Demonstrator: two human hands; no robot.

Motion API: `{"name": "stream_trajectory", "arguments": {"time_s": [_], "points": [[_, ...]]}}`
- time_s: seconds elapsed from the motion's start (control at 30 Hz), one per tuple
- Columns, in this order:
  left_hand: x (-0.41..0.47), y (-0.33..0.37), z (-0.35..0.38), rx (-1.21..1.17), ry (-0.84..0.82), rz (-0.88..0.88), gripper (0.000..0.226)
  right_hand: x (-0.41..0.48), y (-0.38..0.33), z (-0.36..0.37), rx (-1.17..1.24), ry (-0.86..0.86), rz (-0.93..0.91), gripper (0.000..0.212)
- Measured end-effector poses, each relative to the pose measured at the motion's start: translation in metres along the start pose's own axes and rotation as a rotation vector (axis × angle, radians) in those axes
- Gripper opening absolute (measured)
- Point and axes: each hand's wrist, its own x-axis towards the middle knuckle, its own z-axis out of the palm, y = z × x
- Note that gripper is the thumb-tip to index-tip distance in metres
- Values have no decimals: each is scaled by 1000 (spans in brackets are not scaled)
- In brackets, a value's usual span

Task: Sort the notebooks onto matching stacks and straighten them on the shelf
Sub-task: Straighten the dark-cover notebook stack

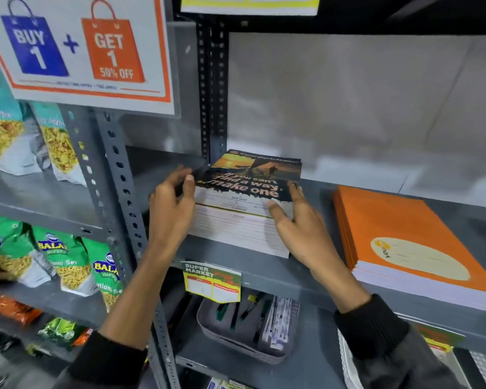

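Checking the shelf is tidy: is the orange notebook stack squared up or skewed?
Squared. The orange stack lies flat, its edges lined up on the shelf, with neither hand touching it.

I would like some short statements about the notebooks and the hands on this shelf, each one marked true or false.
1. Both hands touch the dark-cover stack. True: the left hand is at its left edge, the right hand at its right edge.
2. The orange stack lies left of the dark one. False: it lies to the right.
3. The two stacks touch. False: bare shelf separates them.
4. A price tag hangs on the shelf edge below the dark stack. True.
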Motion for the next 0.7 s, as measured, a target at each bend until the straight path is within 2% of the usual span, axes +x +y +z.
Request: {"name": "stream_trajectory", "arguments": {"time_s": [0.1, 0.2, 0.3, 0.43, 0.7], "points": [[-6, -17, -2, -99, -104, -81, 31, -6, 6, -5, 11, 34, -43, 58], [-16, -30, -5, -234, -157, -83, 43, -14, 11, -8, 60, 49, -124, 48], [-18, -35, -8, -335, -161, -84, 49, -19, 20, -10, 56, 37, -144, 55], [-19, -35, -9, -305, -175, 7, 45, -23, 26, -13, 51, 81, -174, 53], [-19, -37, -6, -282, -149, 68, 43, -26, 33, -12, 98, 97, -198, 48]]}}
